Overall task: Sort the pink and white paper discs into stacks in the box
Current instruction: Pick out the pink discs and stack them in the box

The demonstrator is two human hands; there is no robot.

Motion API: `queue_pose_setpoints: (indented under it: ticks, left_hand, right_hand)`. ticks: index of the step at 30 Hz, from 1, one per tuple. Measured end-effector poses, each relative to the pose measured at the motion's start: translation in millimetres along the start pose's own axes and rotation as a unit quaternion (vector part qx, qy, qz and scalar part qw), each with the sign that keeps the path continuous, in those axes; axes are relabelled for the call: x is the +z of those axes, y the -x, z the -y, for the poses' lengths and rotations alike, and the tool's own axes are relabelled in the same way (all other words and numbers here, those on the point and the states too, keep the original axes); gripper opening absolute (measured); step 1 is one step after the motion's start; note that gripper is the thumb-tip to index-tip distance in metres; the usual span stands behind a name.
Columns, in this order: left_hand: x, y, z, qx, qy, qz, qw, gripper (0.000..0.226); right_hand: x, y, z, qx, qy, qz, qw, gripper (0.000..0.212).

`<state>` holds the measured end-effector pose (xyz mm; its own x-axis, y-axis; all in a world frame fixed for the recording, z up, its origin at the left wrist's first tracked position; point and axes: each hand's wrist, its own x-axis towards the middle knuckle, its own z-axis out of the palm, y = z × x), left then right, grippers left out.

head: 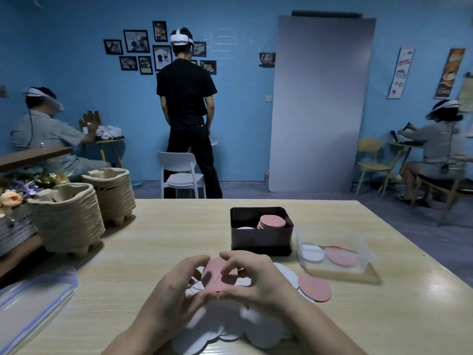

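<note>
Head camera looks down at a wooden table, where the left hand and right hand together pinch one pink disc by its edges, just above a heap of white discs. Behind them a dark box holds a pink stack on its right side and a white disc on its left. A loose pink disc lies near a clear tub.

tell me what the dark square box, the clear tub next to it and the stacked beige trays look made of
Dark square box: probably a metal tin with a matte finish, given its thin walls and rounded corners, though it could be rigid plastic.
Clear tub: translucent plastic. The discs show through its wall.
Stacked beige trays: moulded paper pulp, with a rough matte look and layered edges.
</note>
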<state>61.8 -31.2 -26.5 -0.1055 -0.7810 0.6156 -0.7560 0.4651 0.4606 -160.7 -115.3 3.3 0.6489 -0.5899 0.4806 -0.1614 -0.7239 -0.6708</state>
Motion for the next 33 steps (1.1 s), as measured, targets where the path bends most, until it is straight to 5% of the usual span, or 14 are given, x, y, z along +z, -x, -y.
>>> queue_pose_setpoints:
  ticks: [9, 18, 24, 33]
  left_hand:
    - [56, -27, -56, 0.021, 0.036, 0.038, 0.998, 0.056]
    - [100, -36, -96, 0.065, -0.009, 0.105, 0.992, 0.046]
    - [109, -38, -105, 0.070, -0.064, 0.183, 0.979, 0.082]
    - [104, -32, -103, 0.030, -0.018, 0.146, 0.989, 0.062]
  right_hand:
    - [-66, 60, -1, 0.034, 0.076, -0.022, 0.996, 0.037]
    - [-109, 137, -20, 0.153, 0.055, -0.145, 0.976, 0.037]
    - [-121, 152, -34, 0.197, 0.041, -0.181, 0.963, 0.039]
    - [-119, 152, -43, 0.168, 0.097, -0.169, 0.966, 0.039]
